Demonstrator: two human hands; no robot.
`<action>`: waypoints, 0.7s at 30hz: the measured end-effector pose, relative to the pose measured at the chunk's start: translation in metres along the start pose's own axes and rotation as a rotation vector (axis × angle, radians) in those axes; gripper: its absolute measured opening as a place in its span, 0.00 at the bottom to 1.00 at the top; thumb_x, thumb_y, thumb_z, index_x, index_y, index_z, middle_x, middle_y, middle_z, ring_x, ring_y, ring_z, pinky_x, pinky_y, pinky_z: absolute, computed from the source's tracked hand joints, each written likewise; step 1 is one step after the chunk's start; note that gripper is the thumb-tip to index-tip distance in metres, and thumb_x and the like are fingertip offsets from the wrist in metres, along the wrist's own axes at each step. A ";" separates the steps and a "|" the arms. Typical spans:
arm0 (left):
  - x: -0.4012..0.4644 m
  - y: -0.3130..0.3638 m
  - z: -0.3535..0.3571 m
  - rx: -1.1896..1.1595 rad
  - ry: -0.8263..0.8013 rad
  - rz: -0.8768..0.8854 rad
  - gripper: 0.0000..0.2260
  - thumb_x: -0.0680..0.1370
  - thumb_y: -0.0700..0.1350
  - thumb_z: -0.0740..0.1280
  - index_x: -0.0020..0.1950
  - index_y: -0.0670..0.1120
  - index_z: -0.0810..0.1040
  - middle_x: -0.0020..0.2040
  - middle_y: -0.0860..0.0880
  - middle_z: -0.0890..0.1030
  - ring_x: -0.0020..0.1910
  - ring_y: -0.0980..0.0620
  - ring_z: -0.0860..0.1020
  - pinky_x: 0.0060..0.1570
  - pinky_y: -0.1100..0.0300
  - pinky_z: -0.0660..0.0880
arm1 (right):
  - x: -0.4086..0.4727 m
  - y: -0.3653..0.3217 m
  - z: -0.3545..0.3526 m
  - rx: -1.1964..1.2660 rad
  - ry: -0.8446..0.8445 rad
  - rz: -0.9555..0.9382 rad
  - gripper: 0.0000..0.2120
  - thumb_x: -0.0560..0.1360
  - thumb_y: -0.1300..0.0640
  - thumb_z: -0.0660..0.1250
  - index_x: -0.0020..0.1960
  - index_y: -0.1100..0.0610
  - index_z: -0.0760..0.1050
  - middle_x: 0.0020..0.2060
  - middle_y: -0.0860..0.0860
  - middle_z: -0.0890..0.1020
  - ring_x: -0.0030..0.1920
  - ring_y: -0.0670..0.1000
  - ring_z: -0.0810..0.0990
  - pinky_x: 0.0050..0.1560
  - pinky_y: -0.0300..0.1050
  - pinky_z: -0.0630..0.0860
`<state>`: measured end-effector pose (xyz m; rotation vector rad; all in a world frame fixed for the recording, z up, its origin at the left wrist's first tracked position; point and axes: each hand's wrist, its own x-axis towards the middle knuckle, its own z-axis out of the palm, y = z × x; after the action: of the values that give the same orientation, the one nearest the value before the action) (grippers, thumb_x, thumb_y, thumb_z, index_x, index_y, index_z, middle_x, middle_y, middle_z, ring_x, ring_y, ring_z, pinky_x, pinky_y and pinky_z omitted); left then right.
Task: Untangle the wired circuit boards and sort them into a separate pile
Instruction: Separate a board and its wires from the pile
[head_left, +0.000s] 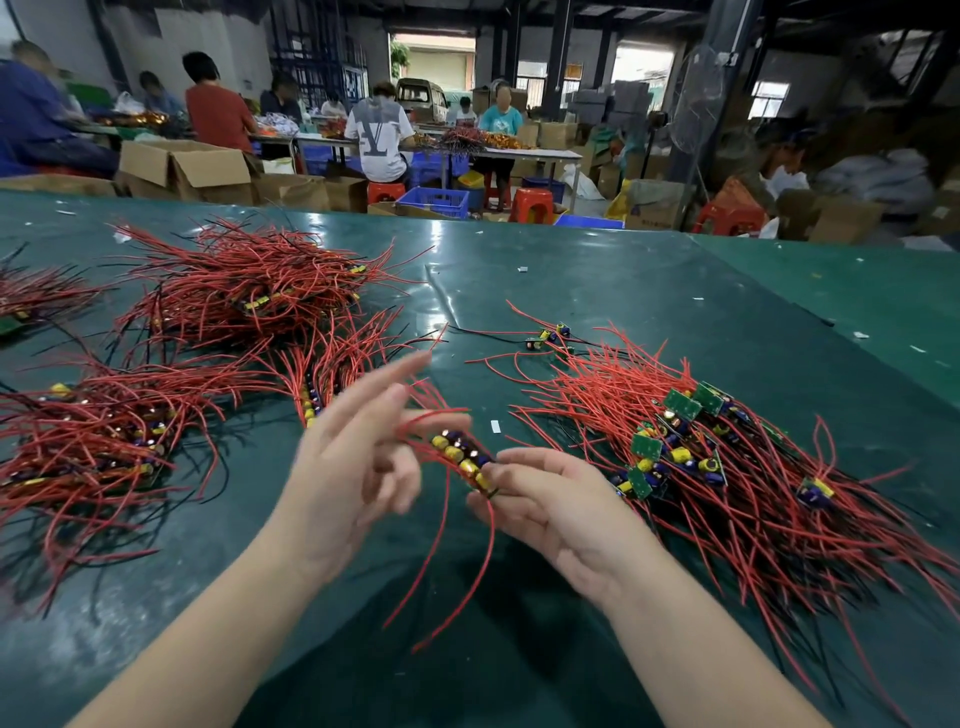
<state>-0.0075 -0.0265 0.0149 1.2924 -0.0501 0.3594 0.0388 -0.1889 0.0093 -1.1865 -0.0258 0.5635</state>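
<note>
Hands work on a row of wired circuit boards (464, 461) above the desk's (597, 291) near edge.
The right hand (550, 499) pinches the row's end; the left hand (358, 457), blurred, has fingers spread, touching red wires (415, 426). A sorted pile (727, 467) lies toward the right edge.

the right hand (558, 512) pinched a short row of wired boards (464, 461) over the green table (597, 291); the left hand (358, 467), blurred, had fingers spread beside it.
</note>
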 end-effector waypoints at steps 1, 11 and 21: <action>0.002 0.001 -0.004 0.013 0.117 0.104 0.10 0.80 0.45 0.61 0.58 0.51 0.80 0.43 0.42 0.85 0.18 0.56 0.69 0.17 0.72 0.55 | 0.000 -0.003 -0.001 0.013 0.004 -0.018 0.13 0.72 0.71 0.69 0.55 0.66 0.72 0.27 0.52 0.82 0.27 0.48 0.81 0.37 0.42 0.81; 0.013 0.004 -0.014 -0.143 0.140 -0.222 0.20 0.65 0.37 0.75 0.56 0.45 0.81 0.48 0.45 0.84 0.48 0.48 0.81 0.47 0.59 0.77 | -0.004 -0.021 -0.008 0.148 -0.071 -0.180 0.12 0.61 0.64 0.72 0.44 0.61 0.82 0.41 0.56 0.86 0.38 0.48 0.85 0.38 0.35 0.79; 0.011 0.011 -0.025 -0.592 -0.140 -0.468 0.23 0.63 0.40 0.76 0.58 0.42 0.83 0.60 0.43 0.81 0.56 0.46 0.82 0.51 0.50 0.80 | -0.006 -0.029 -0.013 0.335 -0.003 -0.036 0.04 0.63 0.62 0.71 0.36 0.61 0.83 0.35 0.56 0.84 0.32 0.49 0.84 0.30 0.36 0.79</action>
<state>-0.0042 0.0018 0.0206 0.7066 0.0276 -0.1472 0.0492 -0.2104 0.0318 -0.8580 0.0434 0.5147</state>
